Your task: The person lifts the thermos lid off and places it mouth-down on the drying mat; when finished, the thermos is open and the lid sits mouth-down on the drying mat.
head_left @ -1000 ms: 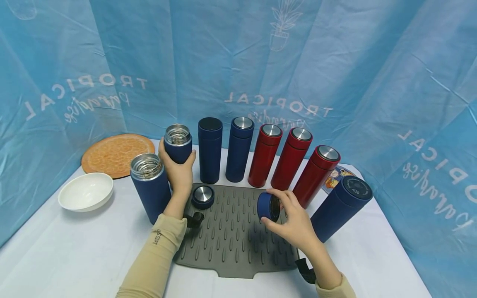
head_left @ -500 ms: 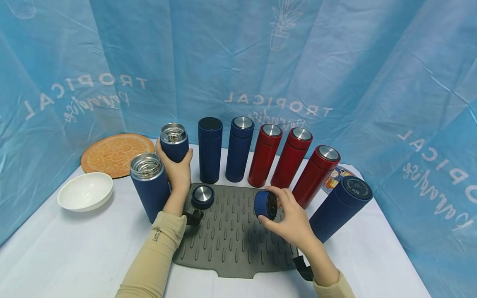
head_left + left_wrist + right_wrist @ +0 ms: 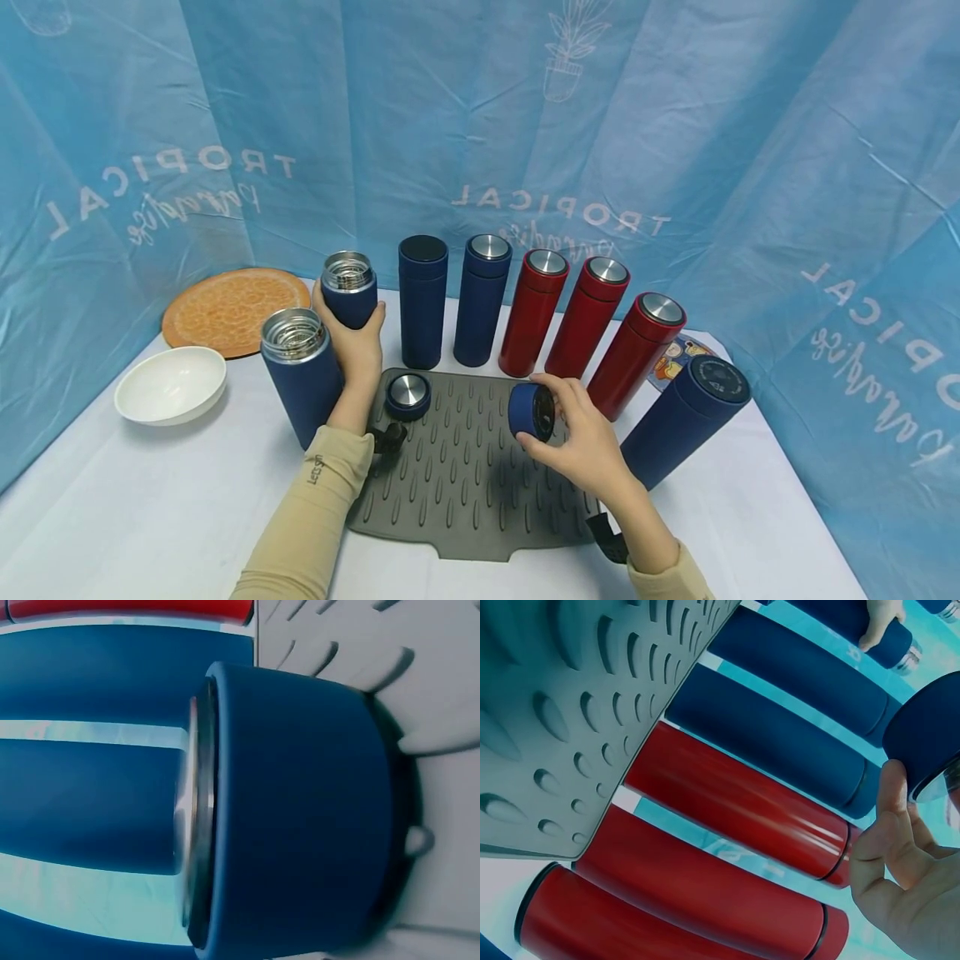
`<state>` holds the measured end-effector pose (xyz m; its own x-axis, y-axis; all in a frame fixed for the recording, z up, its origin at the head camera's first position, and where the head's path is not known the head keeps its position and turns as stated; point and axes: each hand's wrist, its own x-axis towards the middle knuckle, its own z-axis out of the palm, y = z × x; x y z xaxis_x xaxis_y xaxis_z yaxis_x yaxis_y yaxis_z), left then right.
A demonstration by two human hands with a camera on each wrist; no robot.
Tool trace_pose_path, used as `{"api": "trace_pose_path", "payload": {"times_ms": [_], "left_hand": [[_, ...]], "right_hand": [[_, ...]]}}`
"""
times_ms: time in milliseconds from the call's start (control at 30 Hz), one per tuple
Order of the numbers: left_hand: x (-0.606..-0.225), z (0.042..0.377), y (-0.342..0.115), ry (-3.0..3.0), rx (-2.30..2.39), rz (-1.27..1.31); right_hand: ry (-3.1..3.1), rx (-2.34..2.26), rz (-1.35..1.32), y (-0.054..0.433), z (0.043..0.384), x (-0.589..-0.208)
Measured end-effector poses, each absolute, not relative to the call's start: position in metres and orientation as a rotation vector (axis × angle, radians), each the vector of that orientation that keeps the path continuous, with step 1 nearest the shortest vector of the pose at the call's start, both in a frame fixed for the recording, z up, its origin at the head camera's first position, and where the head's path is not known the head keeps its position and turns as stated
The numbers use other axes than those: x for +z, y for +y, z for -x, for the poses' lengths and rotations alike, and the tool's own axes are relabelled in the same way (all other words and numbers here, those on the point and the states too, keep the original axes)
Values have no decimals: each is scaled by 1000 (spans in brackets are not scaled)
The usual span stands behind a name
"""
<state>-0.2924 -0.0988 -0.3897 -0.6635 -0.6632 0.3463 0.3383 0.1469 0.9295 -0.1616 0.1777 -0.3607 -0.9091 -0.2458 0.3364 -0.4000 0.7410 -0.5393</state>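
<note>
My left hand [image 3: 360, 343] grips an uncapped dark blue thermos [image 3: 351, 307] at the back left, its steel threaded mouth facing up. Between thumb and fingers my right hand [image 3: 588, 437] pinches a blue thermos lid [image 3: 520, 408] over the grey ridged mat [image 3: 472, 492], turned on its side with its dark face to the right. A second blue lid [image 3: 409, 397] with a silver top lies on the mat's back left corner and fills much of the left wrist view. Beside my left forearm stands another, wider uncapped blue thermos [image 3: 303, 375].
Behind the mat stand two capped blue thermoses [image 3: 423, 308] and three red ones [image 3: 533, 317]. Another blue thermos [image 3: 678, 425] is right of my right hand. A white bowl [image 3: 171, 387] and an orange round mat [image 3: 232, 308] lie left. A blue curtain [image 3: 465, 117] hangs behind.
My left hand has shifted slightly left with the thermos. My right hand has also drifted a little left, the lid turning slightly in its fingers.
</note>
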Motion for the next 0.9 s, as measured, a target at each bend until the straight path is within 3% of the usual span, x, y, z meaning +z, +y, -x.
{"api": "trace_pose_path", "payload": {"times_ms": [900], "left_hand": [[-395,291,-100,-1668,-1598,-321]], "right_hand": [[-2801,927,-633,136,220,-373]]}}
